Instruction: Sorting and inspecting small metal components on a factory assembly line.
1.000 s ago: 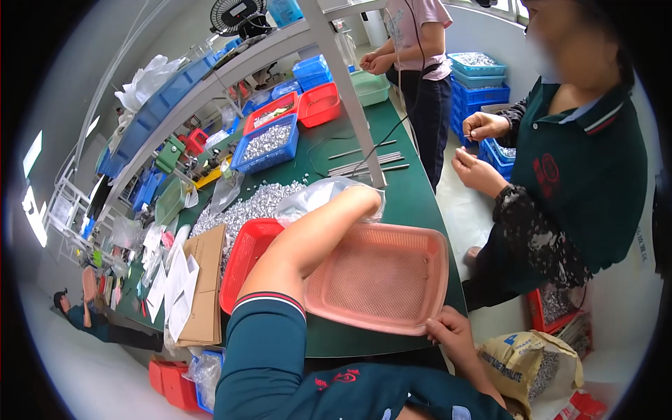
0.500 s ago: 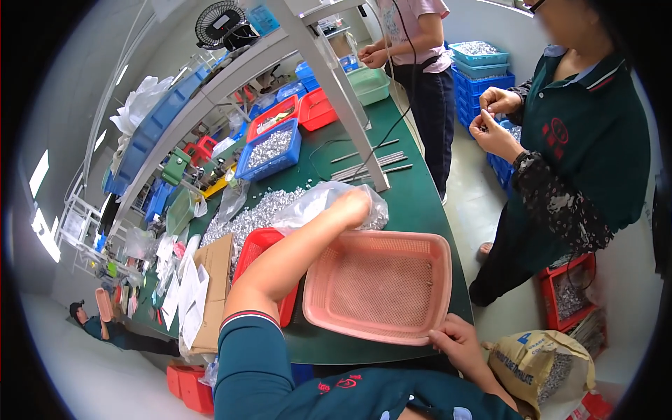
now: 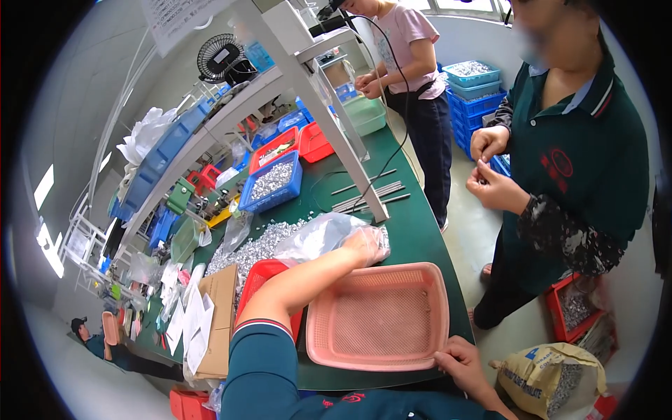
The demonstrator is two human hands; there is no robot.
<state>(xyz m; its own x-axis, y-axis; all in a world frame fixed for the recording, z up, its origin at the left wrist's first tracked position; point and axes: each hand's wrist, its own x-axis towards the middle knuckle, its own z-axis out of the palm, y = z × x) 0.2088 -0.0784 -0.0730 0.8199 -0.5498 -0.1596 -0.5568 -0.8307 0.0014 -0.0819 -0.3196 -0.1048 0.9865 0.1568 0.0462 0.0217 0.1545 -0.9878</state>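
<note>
my right hand [image 3: 458, 360] is at the near right corner of the pink mesh basket [image 3: 378, 329], thumb and fingers nearly together in what looks like a light pinch on the rim. the basket sits on the green tabletop [image 3: 413, 241] close to my edge, to the right of a red basket [image 3: 260, 274], with only a few specks visible on its floor.

my left arm reaches across the red basket, and my left hand [image 3: 362, 245] is on the clear plastic bag [image 3: 315, 238] just beyond the pink rim. my fingertips are lost in the folds, so i cannot tell how tightly they are closed or whether they have hold of anything besides film. left of the bag spreads a heap of small shiny metal pieces [image 3: 255, 245].

i judge the pink basket to be light, thin plastic, a little springy along its walls; 1 corner pinched would steady it, but for lifting i'd want 2 hands under opposite rims. the bag should be limp and slippery: better to gather a fistful of film than pinch 1 layer, which might stretch or tear under weight.
</note>
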